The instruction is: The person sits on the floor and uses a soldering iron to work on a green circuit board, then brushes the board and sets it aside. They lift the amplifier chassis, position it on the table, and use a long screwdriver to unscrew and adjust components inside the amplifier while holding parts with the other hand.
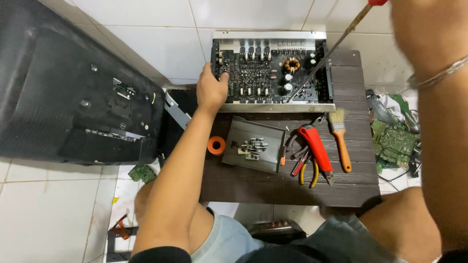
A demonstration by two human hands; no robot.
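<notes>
An opened electronic chassis (273,70) with a dark circuit board lies on a low dark wooden table (292,185). My left hand (210,90) rests on the chassis's left edge and holds it steady. My right hand (424,29), close to the camera at the upper right, grips a long screwdriver (326,56) with a red handle. Its tip touches the board near the front right of the chassis.
A grey metal cover (265,136) holds several screws. Beside it lie an orange tape roll (216,145), a red-handled tool (317,146), yellow-handled pliers (308,171) and a paintbrush (340,136). A black television back (63,97) lies at left. Green circuit boards (394,141) sit at right.
</notes>
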